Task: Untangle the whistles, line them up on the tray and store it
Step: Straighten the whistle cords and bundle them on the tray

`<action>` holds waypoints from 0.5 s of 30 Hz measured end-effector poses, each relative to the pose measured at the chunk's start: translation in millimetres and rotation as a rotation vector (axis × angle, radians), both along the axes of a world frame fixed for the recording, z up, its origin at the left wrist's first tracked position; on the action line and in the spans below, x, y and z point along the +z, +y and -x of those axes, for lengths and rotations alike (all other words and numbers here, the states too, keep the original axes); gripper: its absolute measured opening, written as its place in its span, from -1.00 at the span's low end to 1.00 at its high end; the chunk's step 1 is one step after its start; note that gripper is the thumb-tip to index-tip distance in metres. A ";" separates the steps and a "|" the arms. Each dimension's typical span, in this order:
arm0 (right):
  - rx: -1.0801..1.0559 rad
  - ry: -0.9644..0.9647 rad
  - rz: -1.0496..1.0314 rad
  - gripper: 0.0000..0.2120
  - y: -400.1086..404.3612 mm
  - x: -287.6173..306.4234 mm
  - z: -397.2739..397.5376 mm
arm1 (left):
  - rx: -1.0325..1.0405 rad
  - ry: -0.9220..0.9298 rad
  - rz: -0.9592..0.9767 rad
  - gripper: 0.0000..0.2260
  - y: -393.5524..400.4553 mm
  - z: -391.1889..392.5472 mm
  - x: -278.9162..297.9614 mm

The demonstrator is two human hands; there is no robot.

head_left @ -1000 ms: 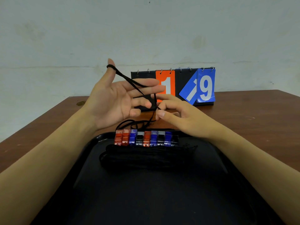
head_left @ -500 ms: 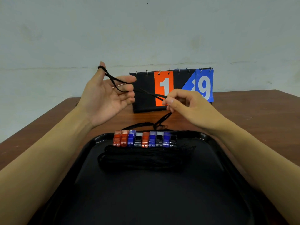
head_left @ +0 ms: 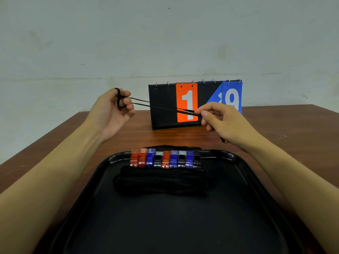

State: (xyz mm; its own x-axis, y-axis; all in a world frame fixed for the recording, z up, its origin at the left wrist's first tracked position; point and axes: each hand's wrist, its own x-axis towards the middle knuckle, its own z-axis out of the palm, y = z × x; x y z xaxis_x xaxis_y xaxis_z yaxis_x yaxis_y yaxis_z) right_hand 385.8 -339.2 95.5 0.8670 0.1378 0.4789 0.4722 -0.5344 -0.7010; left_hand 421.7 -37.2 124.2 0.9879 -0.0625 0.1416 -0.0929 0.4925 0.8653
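Several red, blue and black whistles (head_left: 165, 159) stand side by side in a row at the far end of the black tray (head_left: 253, 180). Their black cords (head_left: 161, 180) lie bundled on the tray just in front of them. Above the table, a black lanyard (head_left: 161, 106) is stretched taut between my hands. My left hand (head_left: 113, 110) has its fingers curled, with the lanyard looped round them. My right hand (head_left: 222, 121) pinches the lanyard's other end between thumb and forefinger. A bit of cord shows below my right wrist.
A flip scoreboard (head_left: 194, 105) showing an orange 1 and a blue 9 stands on the brown wooden table (head_left: 293, 129) behind my hands. A pale wall rises behind the table. The tray's near part holds nothing.
My left hand's fingers have curled in on the loop. My right hand has moved right, pulling the lanyard from slack to taut, and the cord no longer hangs down to the tray.
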 end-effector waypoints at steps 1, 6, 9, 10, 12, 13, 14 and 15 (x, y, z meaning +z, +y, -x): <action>-0.012 -0.004 0.004 -0.82 -0.4 -0.3 -0.8 | 0.014 0.003 0.007 -0.77 1.7 -2.3 -0.4; -0.082 -0.002 0.017 -0.84 -7.9 -5.9 -7.7 | 0.050 0.033 -0.003 -0.84 8.9 -13.3 -5.0; -0.128 -0.006 0.071 -0.85 -14.3 -11.1 -12.3 | 0.028 0.063 0.009 -0.87 13.2 -18.0 -10.3; -0.146 -0.004 0.093 -0.85 -16.5 -12.8 -13.6 | 0.017 0.077 0.030 -0.87 15.3 -19.1 -11.9; -0.190 -0.002 0.143 -0.85 -20.6 -15.6 -16.9 | 0.014 0.098 0.030 -0.88 20.5 -22.1 -14.8; -0.219 0.000 0.165 -0.85 -23.0 -16.8 -18.4 | 0.020 0.103 0.000 -0.89 23.2 -24.0 -16.6; -0.252 -0.001 0.184 -0.84 -25.1 -17.8 -19.8 | 0.027 0.108 -0.031 -0.90 25.2 -25.9 -18.3; -0.286 -0.006 0.203 -0.82 -27.9 -18.6 -20.9 | 0.037 0.118 -0.052 -0.91 27.4 -27.9 -20.0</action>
